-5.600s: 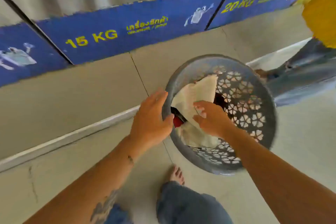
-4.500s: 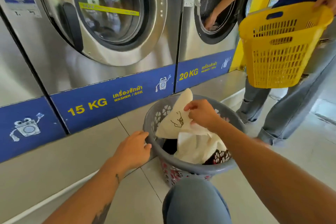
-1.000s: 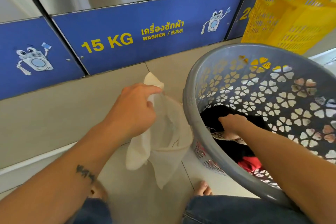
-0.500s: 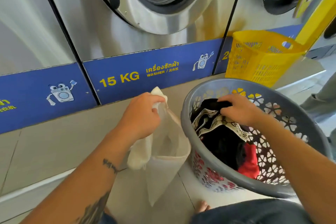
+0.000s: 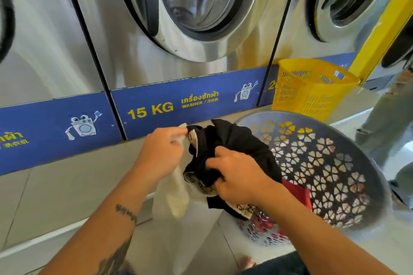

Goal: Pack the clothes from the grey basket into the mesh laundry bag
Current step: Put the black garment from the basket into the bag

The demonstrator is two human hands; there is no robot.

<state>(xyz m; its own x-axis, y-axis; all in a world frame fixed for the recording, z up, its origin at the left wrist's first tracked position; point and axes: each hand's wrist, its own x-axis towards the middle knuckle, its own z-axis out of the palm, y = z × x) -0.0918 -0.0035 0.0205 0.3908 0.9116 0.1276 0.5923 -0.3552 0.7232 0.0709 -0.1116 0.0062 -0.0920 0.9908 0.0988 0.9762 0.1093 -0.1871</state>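
Step in hand, as judged: the first garment is being fed into the bag.

The mesh laundry bag (image 5: 176,190) is held up by the left hand (image 5: 159,154), whose fingers are curled round and pinch the pale top edge of the mouth; the rest of the bag hangs slack toward the floor, just beside the grey basket (image 5: 330,163). A black garment (image 5: 234,140) with pale printed trim is gripped by the right hand (image 5: 237,176), fingers closed in a bunch on the cloth. The garment is draped over the basket's near rim, with its leading part at the bag's mouth. Whether any of it is already inside cannot be told. A red garment (image 5: 297,194) is seen lower in the basket. The basket is tilted toward the person on the tiled floor, in front of the 15 KG washer (image 5: 190,29). A yellow basket (image 5: 312,87) stands behind, beside a further washer.

Notes on doing the step well:
- The mouth should be kept spread; with one edge pinched it is likely to sag shut.
- The bunched cloth should be pushed well down before release, so the trailing tail is not left over the rim.
- The tail may snag on the basket's cut-out wall; a lift clear is advised.
- The task is judged to be at an early stage.
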